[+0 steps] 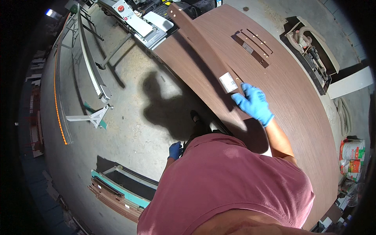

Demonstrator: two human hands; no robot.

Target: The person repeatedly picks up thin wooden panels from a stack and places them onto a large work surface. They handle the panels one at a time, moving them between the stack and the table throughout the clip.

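Observation:
My right hand [255, 104], in a light blue glove, grips the near end of a long dark brown board [207, 47]. Its thumb and fingers close on the board's edge beside a white label [228, 82]. Away from me, the board runs to the far left corner of a large brown table [297, 113] and casts a shadow along its left side. Low at my left side hangs my left hand [175, 150] in a darker blue glove, with nothing visible in it and its fingers loosely apart. Below my right wrist, a dark rounded panel end [256, 137] is partly hidden by my body.
Several narrow brown strips [250, 49] lie farther along the table. A machine with a red button [121, 8] adjoins its far left corner. A roller conveyor [88, 58] runs at left; a stacked frame cart [121, 190] sits lower left. Tool cases [309, 55] stand at right.

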